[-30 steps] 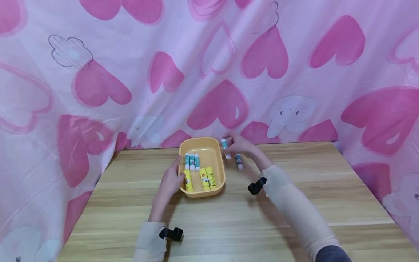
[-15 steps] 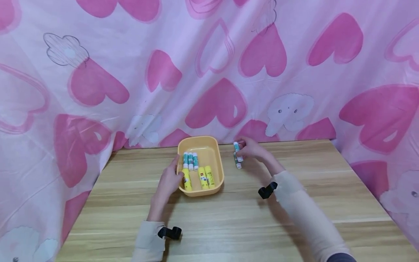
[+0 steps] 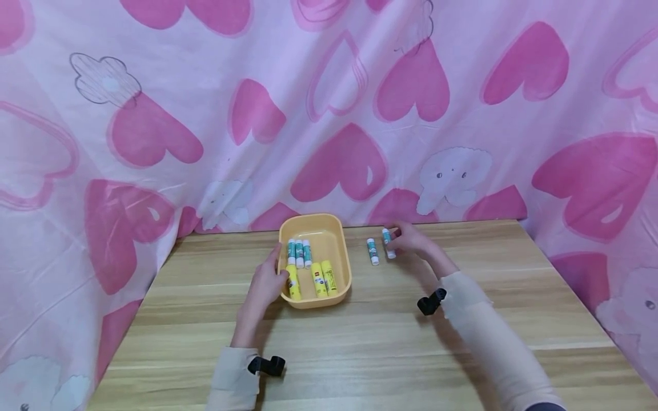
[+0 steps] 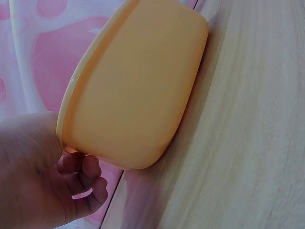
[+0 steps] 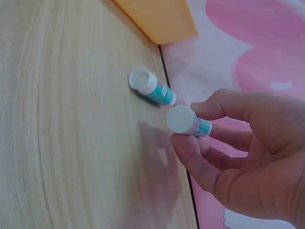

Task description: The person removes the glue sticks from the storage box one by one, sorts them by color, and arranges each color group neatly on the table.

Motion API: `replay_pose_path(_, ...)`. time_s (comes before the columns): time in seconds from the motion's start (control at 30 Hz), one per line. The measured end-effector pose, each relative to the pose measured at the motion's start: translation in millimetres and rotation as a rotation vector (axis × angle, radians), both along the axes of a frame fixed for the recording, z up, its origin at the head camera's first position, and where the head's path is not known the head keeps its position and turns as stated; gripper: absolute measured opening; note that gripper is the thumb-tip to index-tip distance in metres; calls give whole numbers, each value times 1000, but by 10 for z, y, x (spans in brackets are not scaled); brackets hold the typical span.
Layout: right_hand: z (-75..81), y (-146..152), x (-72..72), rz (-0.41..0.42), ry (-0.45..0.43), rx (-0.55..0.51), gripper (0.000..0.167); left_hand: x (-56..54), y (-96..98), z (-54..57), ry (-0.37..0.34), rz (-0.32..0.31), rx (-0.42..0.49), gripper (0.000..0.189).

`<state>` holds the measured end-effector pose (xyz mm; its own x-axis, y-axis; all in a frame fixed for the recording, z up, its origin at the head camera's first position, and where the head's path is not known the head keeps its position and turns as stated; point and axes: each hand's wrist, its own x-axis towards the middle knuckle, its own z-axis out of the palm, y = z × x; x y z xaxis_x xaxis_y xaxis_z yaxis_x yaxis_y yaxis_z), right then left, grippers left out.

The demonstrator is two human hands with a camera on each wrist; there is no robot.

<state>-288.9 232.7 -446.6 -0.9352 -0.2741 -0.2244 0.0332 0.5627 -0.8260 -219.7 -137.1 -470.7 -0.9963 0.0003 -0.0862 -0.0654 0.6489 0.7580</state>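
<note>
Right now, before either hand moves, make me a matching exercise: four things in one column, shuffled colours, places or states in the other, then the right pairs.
Column one
1. The left hand
2. The right hand
3. The yellow sticks
4. The tray

Column two
A. Pinches a teal-and-white stick
B. Light orange
C. Holds the tray's edge
D. Inside the tray, at the end nearer the person

Right pairs: 1-C, 2-A, 3-D, 4-B
</note>
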Motion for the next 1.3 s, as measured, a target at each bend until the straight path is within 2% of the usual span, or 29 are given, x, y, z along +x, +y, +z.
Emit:
replay_pose_path(0.27, -89, 99, -26, -6, 0, 16, 63, -8, 16, 4, -13, -1, 8, 74)
replay_pose_path(0.6, -180, 147, -43, -28, -45, 45, 64, -4, 26, 0, -13, -3, 4, 74)
replay_pose_path(1.3, -208, 150, -62, -18, -51, 102, 64, 9, 9, 0, -17, 8, 7, 74)
